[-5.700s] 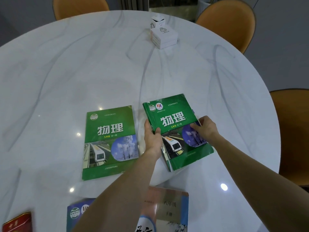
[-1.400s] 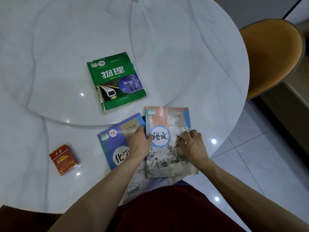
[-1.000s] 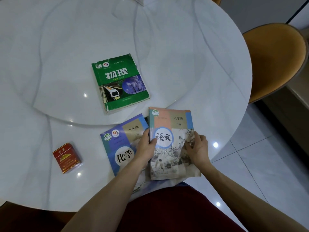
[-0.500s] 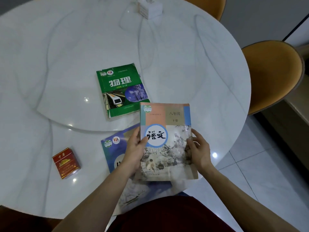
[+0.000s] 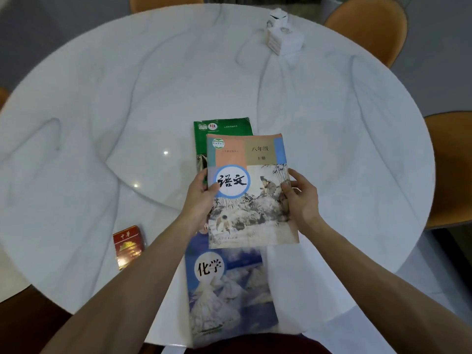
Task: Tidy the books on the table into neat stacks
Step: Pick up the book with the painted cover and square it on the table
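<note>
The Chinese language textbook (image 5: 251, 192), a thin softcover, looks light and bendy, so gripping both long edges suits it: the left hand (image 5: 201, 198) pinches its spine edge and the right hand (image 5: 301, 198) its open edge, holding it above the green physics textbook (image 5: 222, 127). Three book covers show, counting the chemistry textbook (image 5: 229, 290) at the marble worktop's (image 5: 127, 98) near edge. One red packet (image 5: 128, 245) lies left.

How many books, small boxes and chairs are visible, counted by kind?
Books: 3 (pale illustrated textbook, green textbook, blue textbook)
Small boxes: 2 (red pack, white box stack)
Orange chairs: 4, all partly cut off
Total: 9
</note>
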